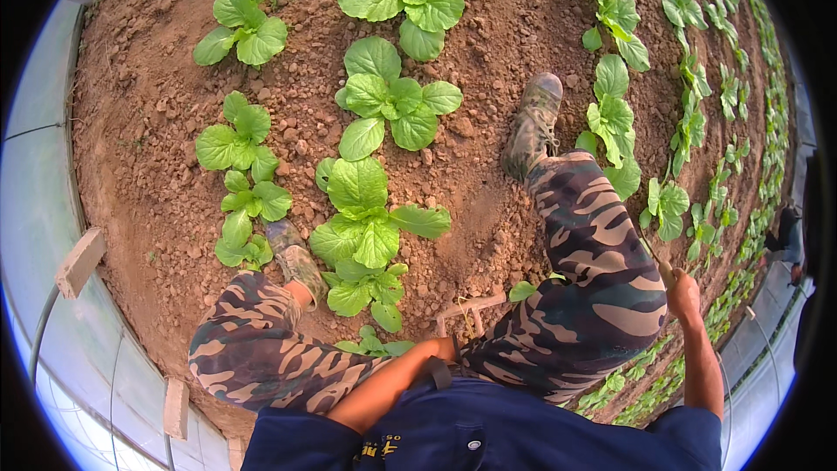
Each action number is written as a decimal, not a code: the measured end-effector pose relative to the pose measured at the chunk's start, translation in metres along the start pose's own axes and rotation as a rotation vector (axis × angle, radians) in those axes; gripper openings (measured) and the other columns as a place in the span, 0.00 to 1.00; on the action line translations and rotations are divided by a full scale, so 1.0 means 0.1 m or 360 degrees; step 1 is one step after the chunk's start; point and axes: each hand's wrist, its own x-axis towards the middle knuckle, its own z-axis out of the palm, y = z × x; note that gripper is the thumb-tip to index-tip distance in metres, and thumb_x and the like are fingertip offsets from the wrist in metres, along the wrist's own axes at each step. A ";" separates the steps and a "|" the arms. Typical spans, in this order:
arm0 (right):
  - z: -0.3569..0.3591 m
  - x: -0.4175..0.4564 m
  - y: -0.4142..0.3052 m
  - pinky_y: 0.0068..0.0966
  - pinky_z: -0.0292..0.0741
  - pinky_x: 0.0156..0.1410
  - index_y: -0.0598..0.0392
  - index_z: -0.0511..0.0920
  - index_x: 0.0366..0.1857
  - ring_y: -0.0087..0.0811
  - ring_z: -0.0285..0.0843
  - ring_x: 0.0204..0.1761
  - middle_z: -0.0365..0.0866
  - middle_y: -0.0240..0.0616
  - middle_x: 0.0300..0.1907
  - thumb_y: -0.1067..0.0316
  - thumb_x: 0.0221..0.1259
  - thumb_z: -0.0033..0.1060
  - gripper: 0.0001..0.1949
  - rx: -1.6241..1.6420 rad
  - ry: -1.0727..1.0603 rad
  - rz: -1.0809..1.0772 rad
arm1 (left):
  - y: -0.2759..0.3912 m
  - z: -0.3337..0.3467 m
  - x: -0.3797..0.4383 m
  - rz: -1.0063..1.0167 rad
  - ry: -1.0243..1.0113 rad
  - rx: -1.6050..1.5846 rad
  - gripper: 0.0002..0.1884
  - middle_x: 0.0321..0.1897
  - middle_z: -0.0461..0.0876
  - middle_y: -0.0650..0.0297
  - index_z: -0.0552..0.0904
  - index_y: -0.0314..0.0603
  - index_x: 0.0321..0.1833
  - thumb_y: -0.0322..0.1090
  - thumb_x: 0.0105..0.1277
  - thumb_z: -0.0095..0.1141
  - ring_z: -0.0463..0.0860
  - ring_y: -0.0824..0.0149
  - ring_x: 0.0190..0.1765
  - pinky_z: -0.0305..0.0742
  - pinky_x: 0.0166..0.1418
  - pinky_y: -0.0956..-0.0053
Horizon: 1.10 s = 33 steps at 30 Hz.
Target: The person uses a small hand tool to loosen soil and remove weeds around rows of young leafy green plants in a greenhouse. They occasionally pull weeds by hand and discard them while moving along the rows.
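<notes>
On the outer side of my right knee, my right hand (683, 297) grips the wooden handle (666, 272) of a hand tool. A thin dark shaft runs forward from that handle, and my leg hides its far end. My left forearm crosses my lap, and only the wrist end of my left hand (446, 348) shows, low between my thighs. Just ahead of it is part of a small wooden stool (475, 304) with a strand of straw or string on it. Leafy green plants (356, 212) stand in a row between my camouflage-clad legs.
My left shoe (297, 261) rests between two plant rows; my right shoe (537, 118) is farther forward on loose brown soil (471, 222). More rows (680, 111) run along my right. Plastic sheeting (39, 163) with bricks (81, 261) borders the left. Another person (785, 242) is at far right.
</notes>
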 end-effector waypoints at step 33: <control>-0.11 0.73 0.07 0.38 0.80 0.47 0.61 0.84 0.32 0.49 0.85 0.42 0.84 0.55 0.37 0.68 0.48 0.58 0.10 -0.0301 -0.0294 -0.0178 | 2.11 -1.76 0.22 -0.0312 0.0536 0.0774 0.18 0.40 0.85 0.46 0.82 0.34 0.48 0.33 0.54 0.55 0.85 0.54 0.40 0.74 0.42 0.59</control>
